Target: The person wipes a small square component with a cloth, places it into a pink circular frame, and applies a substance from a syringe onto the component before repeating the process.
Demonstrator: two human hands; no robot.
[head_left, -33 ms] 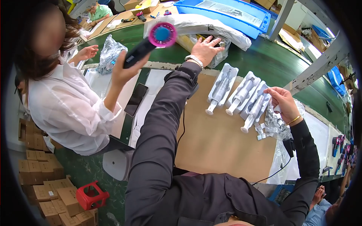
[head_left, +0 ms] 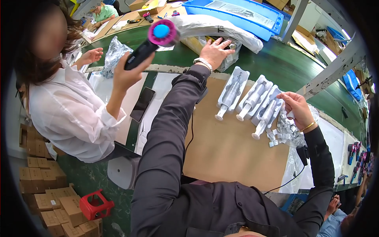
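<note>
My left hand (head_left: 215, 53) reaches to the far side of the bench, fingers spread over a clear plastic bag (head_left: 230, 59) with yellow and dark contents. My right hand (head_left: 298, 108) is at the top end of the rightmost plastic tray, its fingertips pinched together. A small white piece shows beneath those fingers, but I cannot make out what they grip. Three clear trays (head_left: 233, 89) lie side by side, each with a white syringe-like tube (head_left: 248, 106) in it. Beside my right hand are a crumpled clear bag (head_left: 290, 128) and several small silvery packets (head_left: 272, 138).
To my left, a person in a white shirt (head_left: 75, 114) holds up a black hair-dryer-like device (head_left: 144, 51) with a pink ring. A phone (head_left: 143, 104) lies near them. Behind are a long white wrapped bundle (head_left: 197, 24) and a blue bin (head_left: 237, 14). A metal post (head_left: 331, 73) slants at right.
The other person's device has moved slightly up and to the left, and its head has turned a little. My two hands have not visibly moved.
</note>
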